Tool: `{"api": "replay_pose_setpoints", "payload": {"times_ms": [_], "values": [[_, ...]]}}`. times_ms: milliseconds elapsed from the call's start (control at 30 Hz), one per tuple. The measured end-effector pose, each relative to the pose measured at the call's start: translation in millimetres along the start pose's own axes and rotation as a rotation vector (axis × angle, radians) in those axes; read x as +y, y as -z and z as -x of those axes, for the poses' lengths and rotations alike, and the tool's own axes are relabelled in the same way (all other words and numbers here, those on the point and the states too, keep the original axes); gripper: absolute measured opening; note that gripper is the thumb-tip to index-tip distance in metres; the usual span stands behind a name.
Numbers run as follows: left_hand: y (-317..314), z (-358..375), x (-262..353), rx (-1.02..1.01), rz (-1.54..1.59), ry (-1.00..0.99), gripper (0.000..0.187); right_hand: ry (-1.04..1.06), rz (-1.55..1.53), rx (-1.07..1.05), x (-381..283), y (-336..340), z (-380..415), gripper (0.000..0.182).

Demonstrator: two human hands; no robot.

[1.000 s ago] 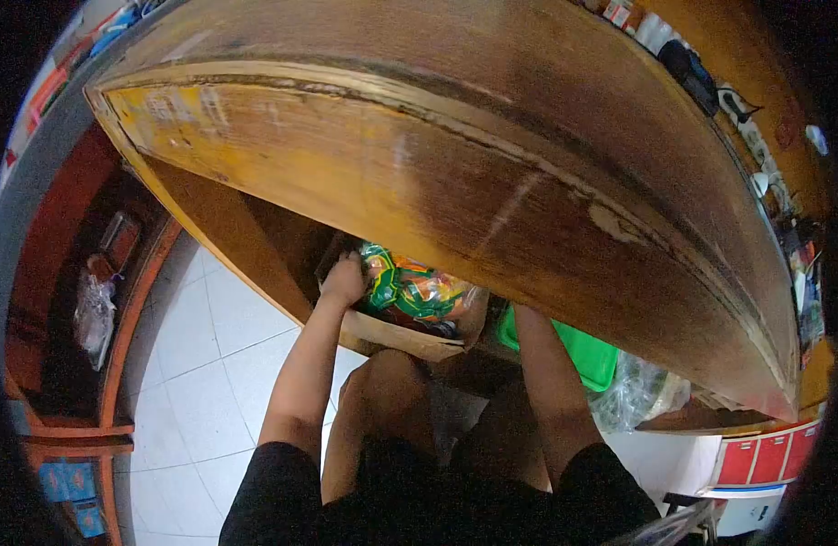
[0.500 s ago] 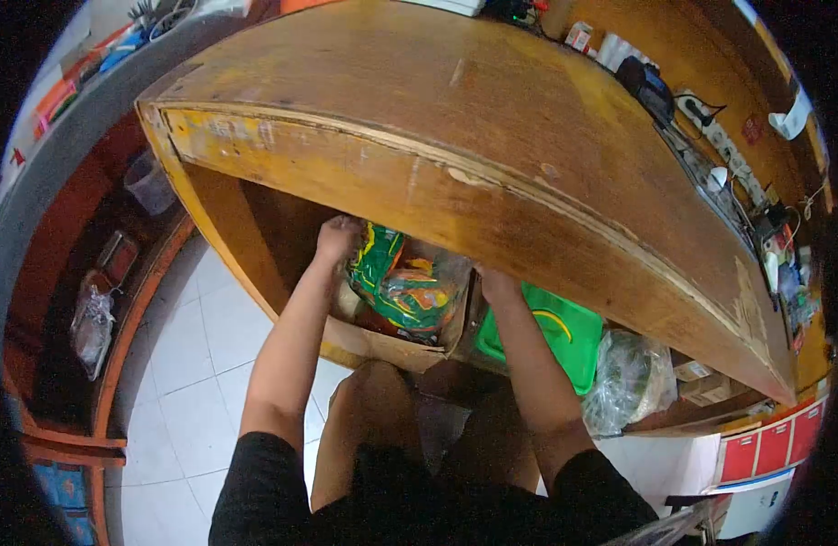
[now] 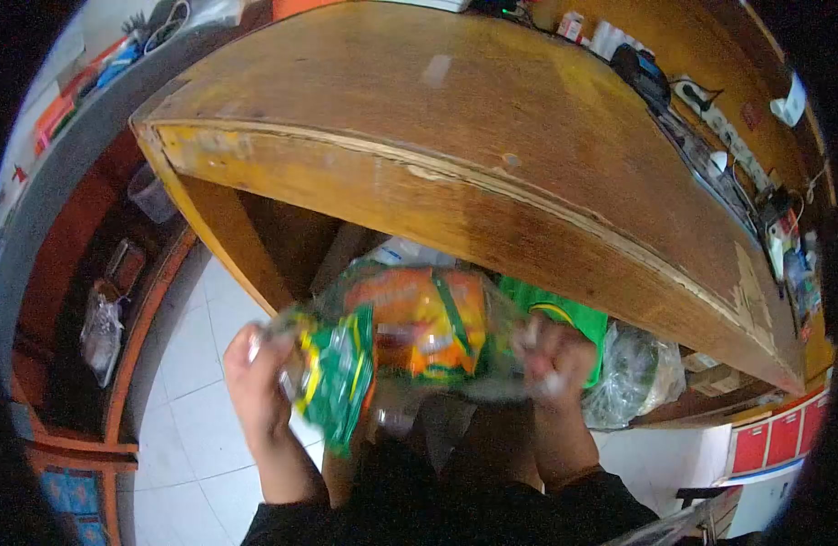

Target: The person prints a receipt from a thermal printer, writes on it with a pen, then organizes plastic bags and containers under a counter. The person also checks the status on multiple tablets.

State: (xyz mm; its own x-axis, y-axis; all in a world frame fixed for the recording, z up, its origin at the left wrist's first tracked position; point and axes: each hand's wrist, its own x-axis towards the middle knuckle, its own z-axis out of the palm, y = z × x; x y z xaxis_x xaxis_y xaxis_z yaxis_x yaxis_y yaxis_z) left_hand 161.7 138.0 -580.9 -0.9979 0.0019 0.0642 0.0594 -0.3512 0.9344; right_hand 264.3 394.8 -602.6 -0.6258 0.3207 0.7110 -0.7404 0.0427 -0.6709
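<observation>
A clear plastic bag [image 3: 396, 393] stretches between my two hands in front of the wooden desk's opening. Inside it, or showing through it, are a green and yellow packet [image 3: 341, 373] and an orange packet [image 3: 451, 318]. My left hand [image 3: 262, 369] is closed at the bag's left side, beside the green packet. At the opposite side my right hand [image 3: 555, 355] grips the bag, its fingers blurred by motion. Behind my right hand lies a green plastic lid or tray [image 3: 584, 323] in the compartment.
The wooden desk [image 3: 346, 82] overhangs the compartment, its front edge just above the bag. Another clear bag [image 3: 633, 378] lies to the right. Power strips [image 3: 724, 127] and cables line the desk's back. Red shelving [image 3: 155, 282] stands left, above white floor tiles [image 3: 191, 355].
Both hands have come out of the compartment toward my body and spread apart, bringing the plastic bag of packets with them. The view has shifted slightly.
</observation>
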Motion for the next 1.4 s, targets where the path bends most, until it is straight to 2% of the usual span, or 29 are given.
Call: {"api": "replay_pose_setpoints", "payload": {"times_ms": [67,167,200,267,300,367,433,500,633,700,833,967,1233,1367,1400], "values": [[11,23,18,-0.017,0.016,0.031,0.018,0.016,-0.063,-0.021,-35,-12,5,0.040],[23,40,11,-0.107,0.090,0.081,0.022,-0.037,-0.219,0.039,-52,-10,21,0.044],[23,41,7,-0.104,-0.011,0.112,0.024,-0.137,-0.218,0.027,-52,-6,31,0.043],[24,46,-9,-0.159,-0.007,0.259,0.026,-0.383,-0.285,-0.001,-52,10,61,0.042],[33,49,-23,-0.164,-0.024,0.334,0.026,-0.382,-0.284,0.002,-54,14,71,0.042],[45,54,-34,-0.210,-0.028,0.350,0.026,-0.455,-0.391,0.005,-58,20,86,0.043],[46,60,-32,-0.155,-0.029,0.331,0.027,-0.447,-0.358,-0.018,-64,20,90,0.044],[42,57,-31,-0.148,0.060,0.376,0.028,-0.339,-0.064,-0.276,-64,16,85,0.045],[35,52,-34,-0.155,0.126,0.414,0.028,-0.380,0.129,-0.213,-56,17,95,0.046],[36,50,-42,-0.111,0.091,0.332,0.028,-0.386,0.150,-0.219,-54,13,91,0.046],[36,47,-44,-0.108,0.044,0.341,0.028,-0.411,0.142,-0.173,-51,10,94,0.046],[37,44,-51,-0.143,0.005,0.322,0.029,-0.396,0.199,-0.215,-49,13,95,0.046],[35,42,-64,-0.221,0.004,0.353,0.024,-0.451,0.316,-0.086,-47,20,95,0.043],[39,31,-94,-0.184,-0.015,0.353,0.024,-0.509,0.463,-0.148,-36,24,89,0.038],[42,25,-112,-0.144,0.033,0.360,0.024,-0.558,0.594,-0.243,-31,27,88,0.036]]}}
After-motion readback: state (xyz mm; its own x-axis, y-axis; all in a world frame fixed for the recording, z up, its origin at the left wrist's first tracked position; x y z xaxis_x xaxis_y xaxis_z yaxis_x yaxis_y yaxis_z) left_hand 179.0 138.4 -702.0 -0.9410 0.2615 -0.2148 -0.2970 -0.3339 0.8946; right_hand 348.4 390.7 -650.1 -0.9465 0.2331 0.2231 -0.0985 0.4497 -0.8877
